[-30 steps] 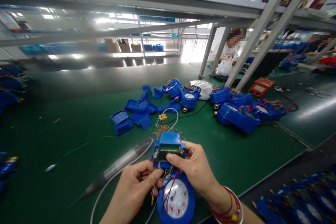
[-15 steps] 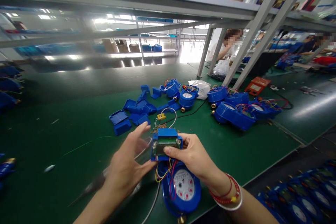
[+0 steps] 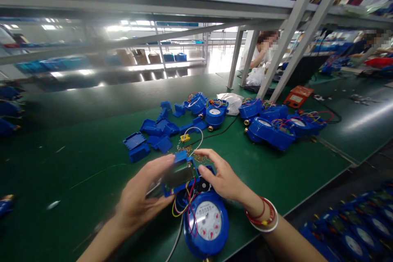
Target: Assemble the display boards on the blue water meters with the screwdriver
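Observation:
A round blue water meter (image 3: 206,224) with a white dial lies on the green table (image 3: 76,159) in front of me. Coloured wires (image 3: 186,204) run from it up to a small blue module with a display (image 3: 179,175). My left hand (image 3: 144,198) grips the module's left side, thumb on top. My right hand (image 3: 222,178) pinches its right end with fingers curled. The module is tilted, blurred by motion. Red bead bracelets ring my right wrist.
Loose blue plastic covers (image 3: 147,137) and a small pile of screws (image 3: 192,150) lie just beyond my hands. More wired blue meters (image 3: 270,125) sit at right, with an orange box (image 3: 297,96) behind. A metal shelf frame (image 3: 294,24) overhangs. Another person sits far back.
My left hand has closed onto the module's left side after hovering open beside it. The module has tipped leftward and dropped slightly. The grey tool seen earlier at left is hidden.

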A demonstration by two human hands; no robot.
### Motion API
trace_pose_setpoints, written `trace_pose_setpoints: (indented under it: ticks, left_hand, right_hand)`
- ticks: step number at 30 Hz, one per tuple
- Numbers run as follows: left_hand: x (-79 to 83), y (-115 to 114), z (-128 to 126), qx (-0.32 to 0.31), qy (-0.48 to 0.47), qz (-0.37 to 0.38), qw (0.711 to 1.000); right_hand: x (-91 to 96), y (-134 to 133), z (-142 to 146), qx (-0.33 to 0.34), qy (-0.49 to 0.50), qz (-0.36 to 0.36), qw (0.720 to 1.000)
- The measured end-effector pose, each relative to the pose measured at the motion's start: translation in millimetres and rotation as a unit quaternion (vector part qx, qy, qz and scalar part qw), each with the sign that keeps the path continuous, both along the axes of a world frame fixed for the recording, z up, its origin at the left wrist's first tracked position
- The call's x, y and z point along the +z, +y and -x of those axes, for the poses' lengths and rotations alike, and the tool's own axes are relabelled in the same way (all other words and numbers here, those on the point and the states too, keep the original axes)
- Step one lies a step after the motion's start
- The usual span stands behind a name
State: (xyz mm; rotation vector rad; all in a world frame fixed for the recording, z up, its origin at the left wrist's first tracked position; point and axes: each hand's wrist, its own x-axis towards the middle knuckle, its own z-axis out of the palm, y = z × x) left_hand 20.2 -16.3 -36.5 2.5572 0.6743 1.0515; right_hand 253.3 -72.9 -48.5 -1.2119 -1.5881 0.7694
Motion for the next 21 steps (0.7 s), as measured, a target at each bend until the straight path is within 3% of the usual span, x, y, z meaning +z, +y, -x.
trace_pose_setpoints:
  ticks: [5, 9, 15, 18, 21]
  left_hand:
    - [-6.3, 1, -7, -0.039, -0.011, -0.178, 0.983]
    - [-7.7, 5, -8, -0.093, 0.033, -0.187, 0.977]
    - [-0.6, 11, -8, -0.125, 0.000, -0.249, 0.961]
    - [8.8, 19, -12, -0.183, 0.026, -0.333, 0.925]
    - [14.4, 27, -15, -0.223, 0.063, -0.330, 0.915]
  right_hand:
    - [-16.9, -1, 9, 0.059, -0.049, 0.008, 0.997]
    - [-19.0, -2, 19, 0.063, -0.031, -0.036, 0.997]
    - [-8.7, 7, 14, 0.107, -0.045, 0.022, 0.993]
    - [-8.1, 13, 14, 0.090, -0.083, -0.012, 0.992]
    - [-14.3, 16, 19, 0.068, -0.082, -0.085, 0.991]
